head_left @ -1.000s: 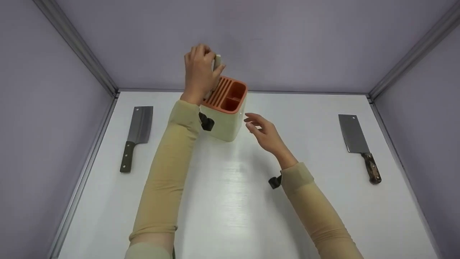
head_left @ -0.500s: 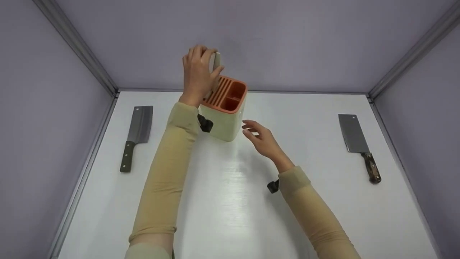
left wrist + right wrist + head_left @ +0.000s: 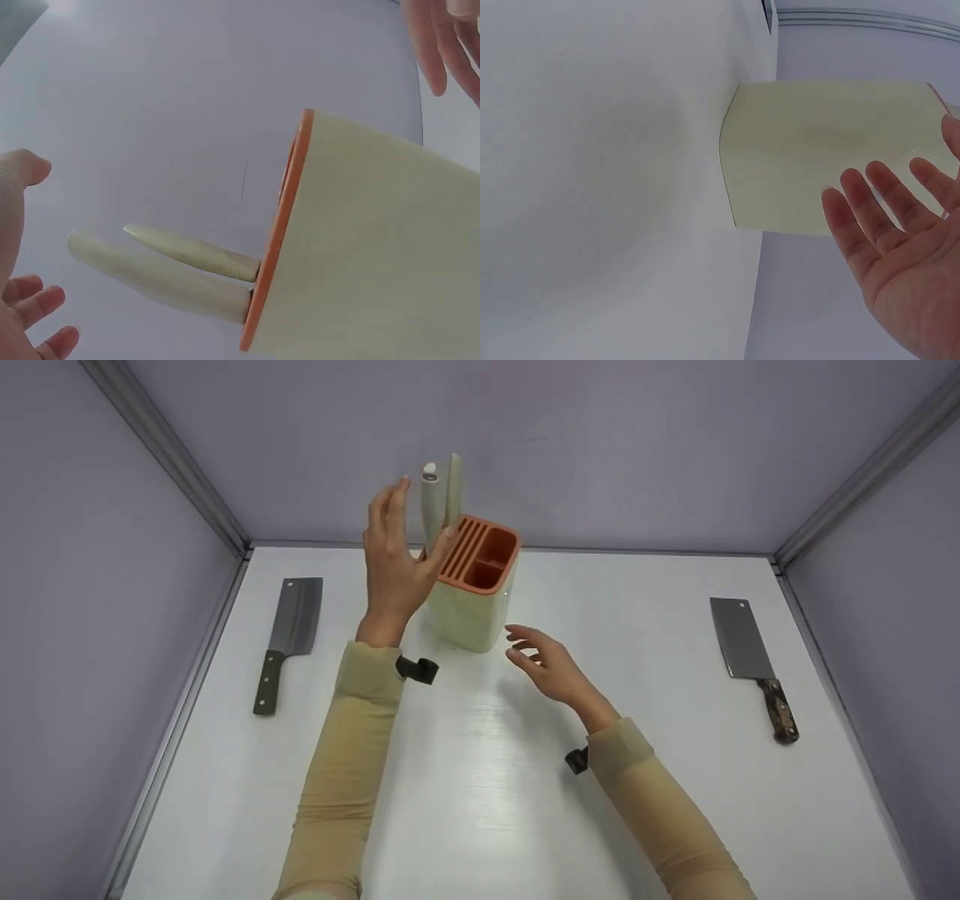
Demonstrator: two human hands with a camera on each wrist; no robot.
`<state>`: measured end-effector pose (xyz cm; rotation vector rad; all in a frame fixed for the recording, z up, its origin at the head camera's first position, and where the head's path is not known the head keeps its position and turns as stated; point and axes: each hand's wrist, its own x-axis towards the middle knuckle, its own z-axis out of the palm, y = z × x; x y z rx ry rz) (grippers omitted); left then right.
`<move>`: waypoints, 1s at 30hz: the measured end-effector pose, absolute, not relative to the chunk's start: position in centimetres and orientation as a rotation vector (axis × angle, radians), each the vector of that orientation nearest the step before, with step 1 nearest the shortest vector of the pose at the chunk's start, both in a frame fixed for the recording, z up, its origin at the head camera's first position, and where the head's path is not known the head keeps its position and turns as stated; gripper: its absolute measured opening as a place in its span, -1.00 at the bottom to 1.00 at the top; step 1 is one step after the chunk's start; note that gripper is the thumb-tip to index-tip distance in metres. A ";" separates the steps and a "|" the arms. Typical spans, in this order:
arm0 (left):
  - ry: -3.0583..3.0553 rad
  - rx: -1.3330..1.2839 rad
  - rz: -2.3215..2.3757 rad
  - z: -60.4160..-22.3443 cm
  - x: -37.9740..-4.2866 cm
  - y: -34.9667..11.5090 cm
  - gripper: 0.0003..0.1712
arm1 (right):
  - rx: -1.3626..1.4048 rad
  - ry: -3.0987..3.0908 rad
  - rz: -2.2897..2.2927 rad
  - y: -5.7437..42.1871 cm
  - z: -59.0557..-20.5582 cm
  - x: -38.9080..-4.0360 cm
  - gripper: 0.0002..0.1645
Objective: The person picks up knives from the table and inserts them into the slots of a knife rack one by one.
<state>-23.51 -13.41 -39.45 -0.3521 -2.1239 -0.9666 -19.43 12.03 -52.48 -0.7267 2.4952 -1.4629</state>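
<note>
Although two pale handles already stand in the block, two cleavers lie outside it on the worktop, your left hand and right hand loose-fingered, grasping nothing.

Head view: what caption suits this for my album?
Open left hand beside two pale handles standing in an orange-topped block, right hand nearby, left cleaver and right cleaver lying farther out.

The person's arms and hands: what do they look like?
Both arms wear wrinkled tan fabric sleeves with broad wrist cuffs. A small black wrist device juts out by each cuff. The left grip and right grip wear no gloves.
</note>
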 end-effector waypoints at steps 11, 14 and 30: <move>-2.261 -0.316 -0.938 -45.0 -20.2 -15.5 -0.26 | -0.774 2.467 -1.406 11.8 -53.4 -18.3 -0.36; -2.345 -0.308 -0.921 -46.6 -19.5 -16.2 -0.28 | -0.785 2.448 -1.387 11.6 -53.6 -18.0 -0.33; -2.712 -0.219 -0.891 -54.9 -12.9 -20.3 -0.26 | -0.801 2.368 -1.314 9.4 -55.4 -16.2 -0.22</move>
